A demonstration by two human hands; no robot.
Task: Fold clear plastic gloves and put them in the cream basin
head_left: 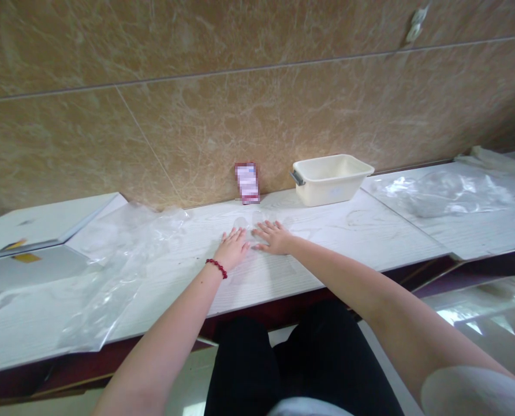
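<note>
My left hand, with a dark red bead bracelet at the wrist, lies flat on the white wood-grain tabletop, fingers stretched out. Close beside it, my right hand also rests palm down with its fingers spread. Neither hand grips anything. Just beyond the fingertips are faint, see-through round shapes; their kind is too unclear to name. Behind them a phone-like rectangle with a red edge leans upright against the wall, its face blurred out.
A cream plastic bin with a grey handle stands against the marbled wall, right of the rectangle. Clear plastic bags lie at left and at right. A white box sits far left. The table's front edge runs before my legs.
</note>
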